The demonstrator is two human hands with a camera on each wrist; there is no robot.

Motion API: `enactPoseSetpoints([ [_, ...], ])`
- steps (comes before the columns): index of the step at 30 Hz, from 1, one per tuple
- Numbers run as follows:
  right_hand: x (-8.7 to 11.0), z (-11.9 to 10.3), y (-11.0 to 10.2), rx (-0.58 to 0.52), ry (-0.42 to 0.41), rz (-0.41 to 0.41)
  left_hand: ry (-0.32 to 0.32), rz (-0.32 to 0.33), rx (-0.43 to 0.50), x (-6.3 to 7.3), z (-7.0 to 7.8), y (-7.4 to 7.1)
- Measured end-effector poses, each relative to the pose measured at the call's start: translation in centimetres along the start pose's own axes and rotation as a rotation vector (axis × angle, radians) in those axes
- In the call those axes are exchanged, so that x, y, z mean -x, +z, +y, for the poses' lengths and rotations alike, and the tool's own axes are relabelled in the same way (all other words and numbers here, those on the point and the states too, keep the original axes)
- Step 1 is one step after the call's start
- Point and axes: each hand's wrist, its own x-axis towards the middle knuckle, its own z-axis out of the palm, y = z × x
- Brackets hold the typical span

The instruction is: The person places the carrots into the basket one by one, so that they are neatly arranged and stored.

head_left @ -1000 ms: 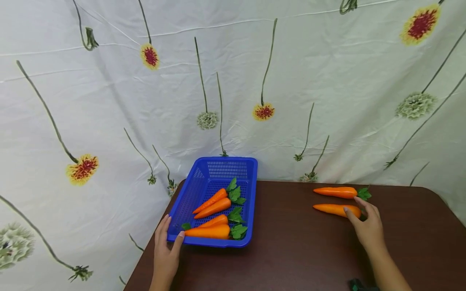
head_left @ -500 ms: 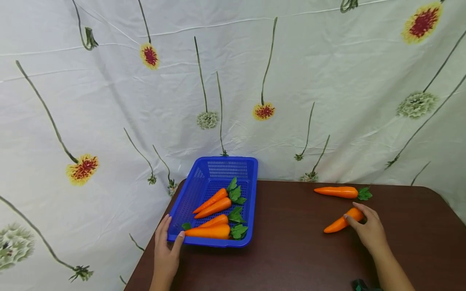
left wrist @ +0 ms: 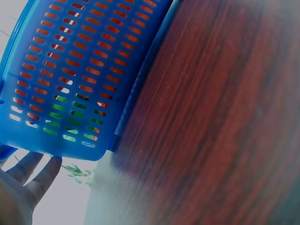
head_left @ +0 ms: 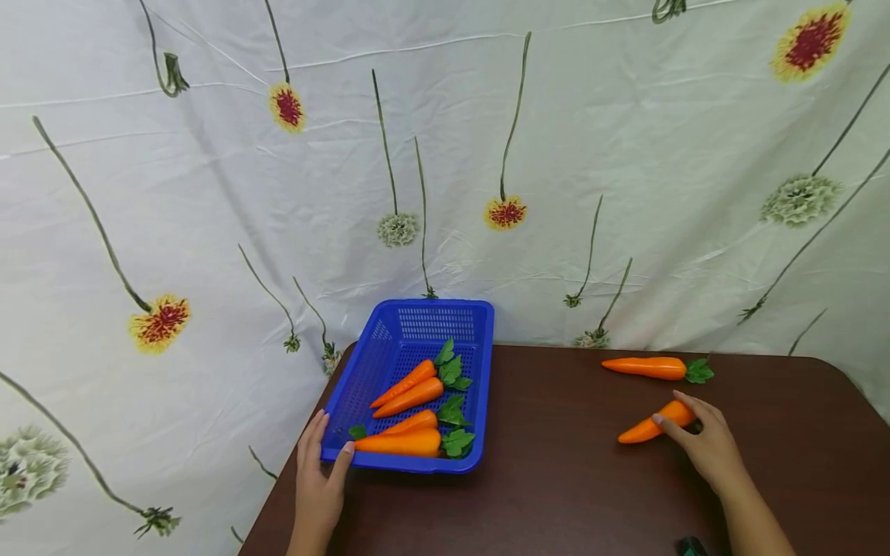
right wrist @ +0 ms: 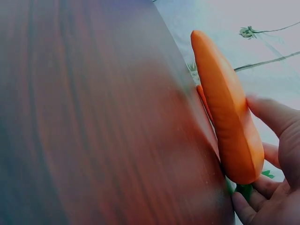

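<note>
Near the right side of the table, my right hand [head_left: 705,444] grips an orange carrot [right wrist: 227,112] by its thick end, thumb on one side and fingers on the other. The carrot's tip points left and toward me; its leafy top is mostly hidden by the hand. Just beyond it lies a second carrot [head_left: 647,367] with green leaves. At the left, my left hand [head_left: 318,475] holds the near-left corner of a blue plastic basket [head_left: 487,371], thumb at the front rim and fingers along the side. Several carrots [head_left: 410,398] with leaves lie in the basket's near half.
The dark brown wooden table [head_left: 556,479] ends at a white cloth [head_left: 626,154] printed with flowers, hanging behind it. A small dark object [head_left: 691,547] shows at the bottom edge, beside the right forearm.
My right hand has taken hold of the nearer carrot and swung its tip toward me, off its line alongside the other carrot. The left hand and basket stay put.
</note>
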Motion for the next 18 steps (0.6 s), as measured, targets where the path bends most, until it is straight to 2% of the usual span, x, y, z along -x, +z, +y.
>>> enactPoseSetpoints([
  [7,-0.27,0.02,-0.34,0.069,0.003,-0.04,-0.004,0.002,-0.004,0.01,-0.08,-0.04],
  [12,-0.29,0.35,-0.35,0.1,0.031,-0.039,-0.006,0.001,-0.008,-0.05,-0.05,-0.1],
  [18,-0.17,0.67,-0.28,0.123,0.026,-0.025,-0.011,-0.008,-0.011,-0.08,-0.1,-0.04],
])
